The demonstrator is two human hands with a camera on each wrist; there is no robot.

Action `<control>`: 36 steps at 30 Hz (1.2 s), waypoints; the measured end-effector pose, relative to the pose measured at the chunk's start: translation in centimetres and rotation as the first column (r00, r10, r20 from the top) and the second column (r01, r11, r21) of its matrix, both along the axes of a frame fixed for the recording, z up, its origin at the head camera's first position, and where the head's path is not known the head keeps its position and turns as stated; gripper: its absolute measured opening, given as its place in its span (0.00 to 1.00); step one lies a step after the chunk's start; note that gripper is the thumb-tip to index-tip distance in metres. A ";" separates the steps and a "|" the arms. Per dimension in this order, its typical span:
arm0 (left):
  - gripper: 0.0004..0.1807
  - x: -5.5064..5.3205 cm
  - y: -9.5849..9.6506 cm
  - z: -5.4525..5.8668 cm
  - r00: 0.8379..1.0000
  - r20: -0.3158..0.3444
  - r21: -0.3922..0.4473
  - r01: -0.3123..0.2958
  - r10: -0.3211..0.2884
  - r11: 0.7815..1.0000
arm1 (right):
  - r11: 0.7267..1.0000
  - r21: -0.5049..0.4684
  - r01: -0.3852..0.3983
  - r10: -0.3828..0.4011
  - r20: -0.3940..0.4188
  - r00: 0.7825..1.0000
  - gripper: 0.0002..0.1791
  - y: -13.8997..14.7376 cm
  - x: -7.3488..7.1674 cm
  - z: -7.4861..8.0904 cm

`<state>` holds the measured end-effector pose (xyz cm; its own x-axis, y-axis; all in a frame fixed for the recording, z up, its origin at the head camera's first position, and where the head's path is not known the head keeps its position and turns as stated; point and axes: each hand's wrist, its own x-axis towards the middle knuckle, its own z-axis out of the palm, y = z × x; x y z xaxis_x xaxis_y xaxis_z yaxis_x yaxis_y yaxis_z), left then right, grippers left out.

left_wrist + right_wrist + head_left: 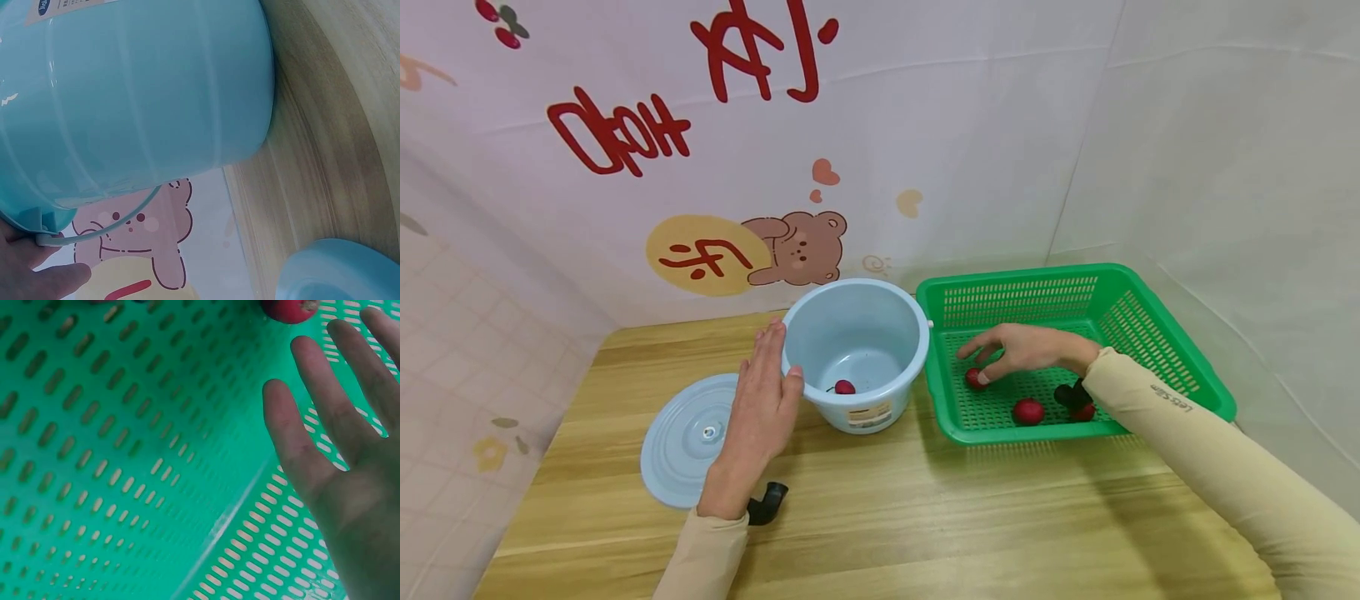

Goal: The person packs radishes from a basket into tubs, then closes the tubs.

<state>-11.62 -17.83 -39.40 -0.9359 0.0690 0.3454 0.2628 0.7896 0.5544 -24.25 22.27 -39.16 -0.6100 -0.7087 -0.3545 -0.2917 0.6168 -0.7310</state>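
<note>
My left hand [765, 400] touches the left rim of a light blue bucket [857, 312], its fingers straight. In the left wrist view that hand [37, 265] is beside the bucket's handle [103, 234]. A small red radish [845, 387] lies on the bucket's floor. My right hand [1022, 348] reaches into a green basket [1000, 437], fingers spread over a radish [975, 378], thumb close to it. Another radish [1028, 411] lies nearer the front, and one [1082, 413] is partly hidden by the wrist camera. The right wrist view shows the fingers [325, 394] apart, below a radish [289, 309].
A round blue lid [670, 450] lies on the wooden table [925, 533] left of the bucket, partly under my left arm. Bucket and basket stand side by side. Behind them rises a white wall covering [985, 125] with red lettering and a bear print.
</note>
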 end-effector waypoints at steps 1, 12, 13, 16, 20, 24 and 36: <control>0.35 0.0 0.0 0.0 1.000 -0.001 0.000 -0.001 0.001 1.000 | 1.000 0.008 -0.001 0.001 0.009 1.000 0.31 -0.1 0.0 0.0; 0.35 0.1 -0.2 -0.1 1.000 0.006 0.003 -0.006 0.006 1.000 | 0.998 0.031 -0.046 0.045 0.021 0.999 0.28 -0.3 0.0 -0.6; 0.35 0.1 -0.2 0.0 1.000 0.006 0.004 -0.006 0.006 1.000 | 0.998 0.035 -0.046 0.045 0.020 0.999 0.28 -0.3 0.0 -0.6; 0.35 0.2 -0.1 0.0 1.000 0.004 0.007 -0.007 0.007 1.000 | 0.998 0.048 -0.043 0.042 0.014 0.999 0.27 -0.4 0.0 -0.8; 0.35 0.2 -0.1 0.0 1.000 -0.006 0.011 -0.002 0.002 1.000 | 0.997 0.054 -0.046 0.047 -0.006 0.999 0.27 -0.5 0.0 -1.0; 0.35 0.2 -0.1 0.0 1.000 -0.003 0.013 -0.001 0.001 1.000 | 0.997 0.060 -0.053 0.056 -0.038 0.998 0.25 -0.5 -0.1 -1.1; 0.35 0.0 -0.2 -0.1 1.000 0.012 0.017 0.001 -0.001 1.000 | 0.997 0.066 -0.042 0.049 -0.105 0.993 0.20 -0.5 0.0 -1.0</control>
<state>-11.59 -17.99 -39.48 -0.9401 0.0643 0.3348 0.2566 0.7800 0.5707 -24.25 21.74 -40.12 -0.6142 -0.7148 -0.3345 -0.3947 0.6452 -0.6541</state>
